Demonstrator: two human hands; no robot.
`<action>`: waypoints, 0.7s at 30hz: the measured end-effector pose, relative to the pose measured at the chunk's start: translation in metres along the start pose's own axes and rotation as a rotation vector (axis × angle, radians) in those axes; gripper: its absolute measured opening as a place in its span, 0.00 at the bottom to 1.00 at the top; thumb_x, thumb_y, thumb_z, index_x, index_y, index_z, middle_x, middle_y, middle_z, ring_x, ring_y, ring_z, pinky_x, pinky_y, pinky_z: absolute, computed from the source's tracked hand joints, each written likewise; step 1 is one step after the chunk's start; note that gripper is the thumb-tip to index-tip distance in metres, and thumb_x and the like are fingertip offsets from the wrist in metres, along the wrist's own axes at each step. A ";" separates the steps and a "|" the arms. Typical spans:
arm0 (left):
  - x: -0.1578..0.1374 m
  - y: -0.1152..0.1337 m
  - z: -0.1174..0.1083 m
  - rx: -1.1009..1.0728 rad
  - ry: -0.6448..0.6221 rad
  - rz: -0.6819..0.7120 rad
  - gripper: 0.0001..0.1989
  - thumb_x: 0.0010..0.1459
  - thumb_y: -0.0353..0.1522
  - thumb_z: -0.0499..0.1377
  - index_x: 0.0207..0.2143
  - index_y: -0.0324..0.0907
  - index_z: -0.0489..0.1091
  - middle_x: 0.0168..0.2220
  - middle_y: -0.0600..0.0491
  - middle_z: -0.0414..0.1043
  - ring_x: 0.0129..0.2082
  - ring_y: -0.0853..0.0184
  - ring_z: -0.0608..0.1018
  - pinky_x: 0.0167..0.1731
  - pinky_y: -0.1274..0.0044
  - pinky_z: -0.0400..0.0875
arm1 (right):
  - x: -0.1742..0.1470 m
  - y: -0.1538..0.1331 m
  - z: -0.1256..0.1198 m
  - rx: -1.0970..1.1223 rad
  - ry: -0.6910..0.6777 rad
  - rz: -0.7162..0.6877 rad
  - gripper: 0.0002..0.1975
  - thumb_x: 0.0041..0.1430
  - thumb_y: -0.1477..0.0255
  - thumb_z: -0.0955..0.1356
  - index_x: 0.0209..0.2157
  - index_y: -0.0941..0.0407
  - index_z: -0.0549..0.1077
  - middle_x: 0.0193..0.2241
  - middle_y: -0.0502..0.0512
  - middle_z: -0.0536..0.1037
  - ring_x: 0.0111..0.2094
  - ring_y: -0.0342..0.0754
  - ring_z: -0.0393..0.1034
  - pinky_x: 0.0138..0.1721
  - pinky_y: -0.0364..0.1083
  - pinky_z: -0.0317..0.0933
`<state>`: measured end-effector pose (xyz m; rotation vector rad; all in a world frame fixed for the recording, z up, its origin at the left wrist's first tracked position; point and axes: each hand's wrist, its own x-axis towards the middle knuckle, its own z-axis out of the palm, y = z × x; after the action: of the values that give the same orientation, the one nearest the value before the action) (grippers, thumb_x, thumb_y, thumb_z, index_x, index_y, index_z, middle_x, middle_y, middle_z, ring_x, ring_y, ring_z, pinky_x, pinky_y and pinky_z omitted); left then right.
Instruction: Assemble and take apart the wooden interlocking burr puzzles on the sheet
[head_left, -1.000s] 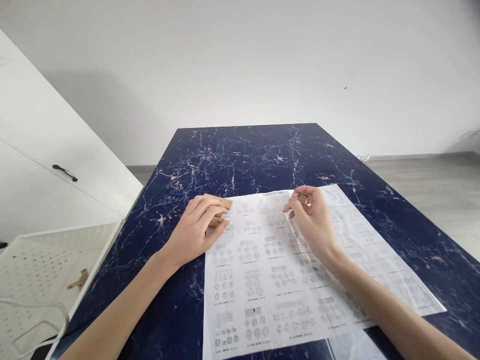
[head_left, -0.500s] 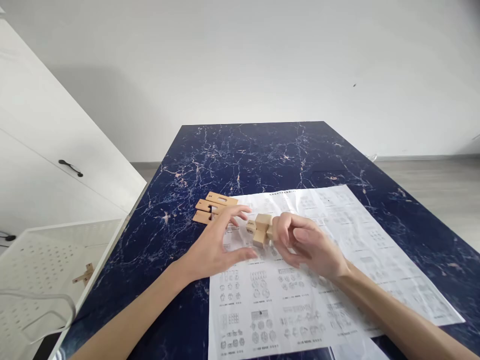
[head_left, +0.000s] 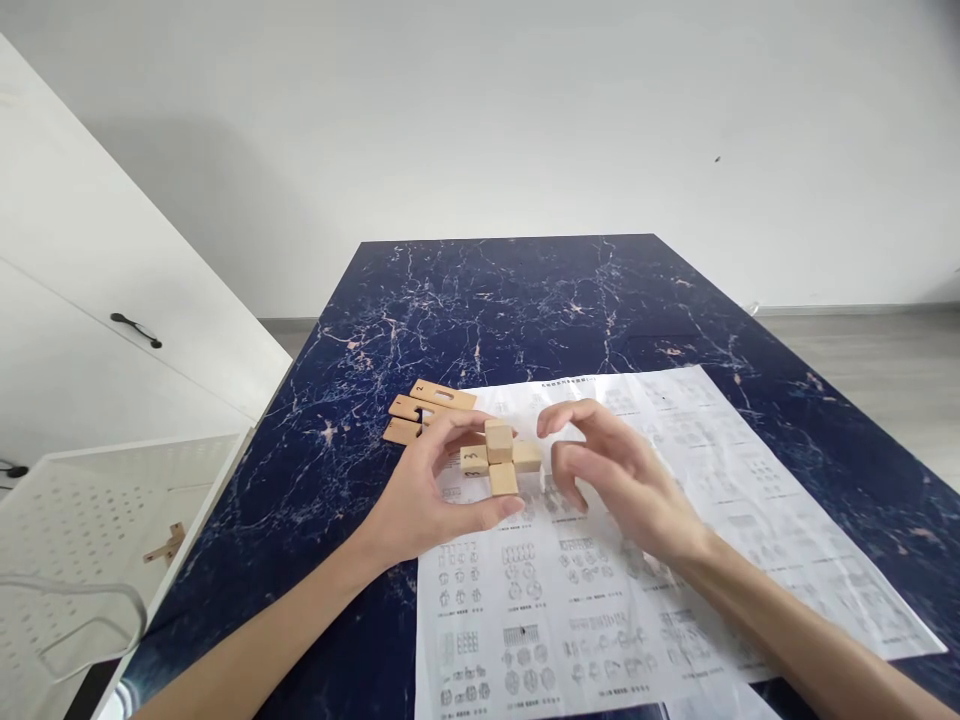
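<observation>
Blocks of pale, square-ended wood [head_left: 500,442], joined in a cross, sit in the grasp of the left hand [head_left: 421,495], above the left part of a creased white sheet of printed paper [head_left: 547,590]. Just right of them, the right hand [head_left: 622,470] is released and loosely curved. By the paper's far left corner, flat tan numbered wooden pieces [head_left: 431,391] lie on the dark blue, white-veined table [head_left: 495,290].
</observation>
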<state>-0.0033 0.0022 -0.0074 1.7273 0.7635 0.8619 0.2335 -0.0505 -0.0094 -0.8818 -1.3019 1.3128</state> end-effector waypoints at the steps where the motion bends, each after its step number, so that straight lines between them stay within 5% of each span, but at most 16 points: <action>1: 0.000 -0.002 -0.001 0.013 0.009 0.013 0.31 0.52 0.36 0.77 0.56 0.46 0.70 0.54 0.43 0.78 0.54 0.53 0.83 0.56 0.60 0.79 | 0.000 -0.001 0.001 -0.129 0.049 0.001 0.08 0.72 0.64 0.71 0.49 0.49 0.73 0.46 0.51 0.75 0.26 0.39 0.67 0.28 0.45 0.63; 7: 0.000 -0.003 -0.001 0.090 0.023 0.063 0.30 0.54 0.37 0.76 0.56 0.47 0.71 0.54 0.44 0.79 0.52 0.53 0.83 0.54 0.59 0.80 | -0.001 0.002 0.009 -0.526 -0.035 -0.078 0.09 0.75 0.64 0.67 0.51 0.51 0.73 0.39 0.53 0.78 0.32 0.47 0.72 0.33 0.48 0.68; 12: 0.001 0.004 0.001 0.157 -0.008 0.072 0.31 0.51 0.38 0.77 0.56 0.47 0.72 0.52 0.47 0.81 0.49 0.54 0.83 0.51 0.63 0.80 | -0.002 0.007 0.009 -0.637 -0.144 -0.072 0.07 0.75 0.67 0.65 0.39 0.52 0.69 0.33 0.51 0.75 0.30 0.46 0.68 0.30 0.47 0.63; 21: -0.003 0.007 0.005 0.363 0.120 0.173 0.29 0.46 0.42 0.78 0.47 0.45 0.73 0.41 0.52 0.81 0.39 0.59 0.82 0.42 0.67 0.78 | -0.005 0.015 0.016 -0.874 -0.029 -0.248 0.14 0.70 0.73 0.64 0.30 0.50 0.57 0.23 0.47 0.69 0.21 0.43 0.59 0.24 0.46 0.50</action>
<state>0.0000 -0.0044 -0.0024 2.1002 0.9023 0.9967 0.2169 -0.0571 -0.0224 -1.2250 -1.9763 0.5273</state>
